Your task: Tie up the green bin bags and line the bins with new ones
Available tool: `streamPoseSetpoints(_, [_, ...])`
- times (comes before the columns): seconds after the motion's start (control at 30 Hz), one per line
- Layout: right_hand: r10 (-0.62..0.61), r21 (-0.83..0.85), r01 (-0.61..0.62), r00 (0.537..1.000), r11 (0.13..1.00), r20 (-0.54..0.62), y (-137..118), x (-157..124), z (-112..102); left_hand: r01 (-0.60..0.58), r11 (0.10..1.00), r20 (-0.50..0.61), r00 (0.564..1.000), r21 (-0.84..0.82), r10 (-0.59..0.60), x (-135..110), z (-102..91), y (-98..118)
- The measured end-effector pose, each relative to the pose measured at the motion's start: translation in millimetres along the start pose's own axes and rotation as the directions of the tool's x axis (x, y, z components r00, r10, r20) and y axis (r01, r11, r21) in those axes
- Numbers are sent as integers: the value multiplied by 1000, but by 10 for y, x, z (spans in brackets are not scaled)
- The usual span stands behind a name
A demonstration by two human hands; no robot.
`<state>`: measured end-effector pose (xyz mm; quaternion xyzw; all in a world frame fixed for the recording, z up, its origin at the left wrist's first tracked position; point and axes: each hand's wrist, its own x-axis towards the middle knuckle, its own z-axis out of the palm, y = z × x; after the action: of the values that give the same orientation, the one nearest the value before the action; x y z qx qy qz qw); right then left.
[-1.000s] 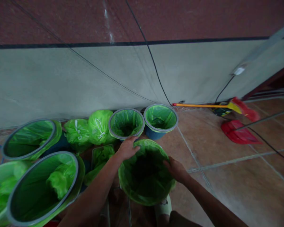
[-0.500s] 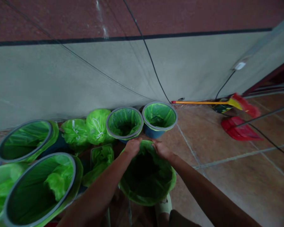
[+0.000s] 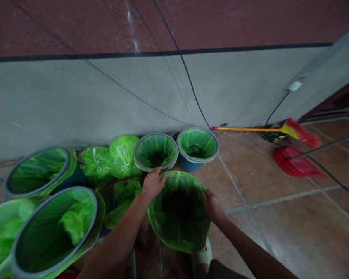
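Note:
A bin lined with a green plastic bag (image 3: 178, 228) stands on the floor right in front of me. My left hand (image 3: 152, 183) rests on the bag's far left rim, fingers curled over it. My right hand (image 3: 212, 205) grips the right rim, fingers closed on the plastic. Two smaller grey-rimmed bins with green liners (image 3: 155, 151) (image 3: 197, 144) stand just beyond, against the wall.
Several more green-lined bins (image 3: 55, 228) (image 3: 36, 170) crowd the left. Two tied green bags (image 3: 110, 159) lie by the wall. A broom with a yellow handle (image 3: 250, 129) and a red dustpan (image 3: 295, 162) lie on the tiled floor at right. Black cables (image 3: 189, 85) hang across the wall.
Both hands had met at the far rim half a second ago. The right hand has slid back round to the right side; the left hand has shifted slightly left.

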<state>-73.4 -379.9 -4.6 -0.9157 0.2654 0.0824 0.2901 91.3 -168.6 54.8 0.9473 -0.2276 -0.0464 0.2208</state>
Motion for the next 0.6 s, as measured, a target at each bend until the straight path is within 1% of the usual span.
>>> streamPoseSetpoints(0.07, [-9, -12, 9, 1000, 1000, -3, 29, -109, -64, 17, 1000, -50, 999, -10, -18, 16, -22, -2])
streamPoseSetpoints(0.13, [-24, -52, 20, 997, 998, -76, -26, -89, -195, -28, 1000, -55, 998, -4, 28, 52, -15, 42])
streamPoseSetpoints(0.17, [-63, -71, 55, 991, 996, -115, -81, -30, -269, -70, 998, -38, 997, 3, 70, 72, 1, 76])
streamPoseSetpoints(0.2, [-124, -86, 113, 982, 990, -141, -146, 55, -336, -116, 993, -11, 993, 13, 116, 92, 22, 110])
streamPoseSetpoints(0.27, [-288, -93, 277, 950, 956, -124, -283, 261, -416, -187, 981, 81, 980, 48, 183, 122, 79, 164])
streamPoseSetpoints(0.3, [-344, -84, 337, 935, 938, -84, -340, 363, -419, -203, 976, 142, 971, 72, 192, 130, 111, 177])
streamPoseSetpoints(0.33, [-366, -61, 364, 930, 929, -24, -384, 453, -397, -205, 974, 205, 962, 99, 182, 134, 144, 178])
streamPoseSetpoints(0.37, [-360, -39, 361, 932, 932, 37, -414, 524, -355, -198, 972, 261, 952, 123, 161, 133, 176, 168])
streamPoseSetpoints(0.43, [-304, -13, 308, 943, 951, 133, -434, 605, -242, -175, 974, 331, 936, 147, 118, 121, 235, 133])
streamPoseSetpoints(0.47, [-276, -15, 281, 949, 959, 154, -432, 619, -190, -164, 975, 343, 933, 147, 105, 112, 259, 118])
streamPoseSetpoints(0.53, [-247, -27, 254, 958, 967, 148, -426, 612, -131, -152, 978, 347, 933, 141, 95, 94, 284, 108])
streamPoseSetpoints(0.6, [-264, -12, 269, 952, 963, 152, -426, 587, -146, -150, 980, 333, 938, 131, 99, 81, 267, 131])
